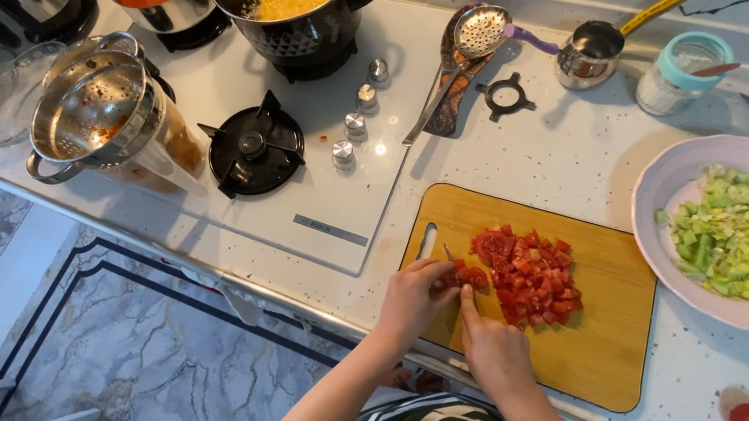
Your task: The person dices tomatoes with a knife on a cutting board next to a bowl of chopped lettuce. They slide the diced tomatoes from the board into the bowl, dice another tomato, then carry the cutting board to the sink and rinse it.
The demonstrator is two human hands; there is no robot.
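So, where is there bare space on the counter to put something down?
Bare counter lies between the cutting board and the slotted spoon. The board's right half is bare too. It is crowded around the chopped tomato, where the left hand and right hand meet.

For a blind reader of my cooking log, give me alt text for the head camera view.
Seen from above, a left hand steadies a tomato piece while the right hand cuts it beside diced tomato on a wooden cutting board. A bowl of chopped greens sits right; pots stand on the stove at left.
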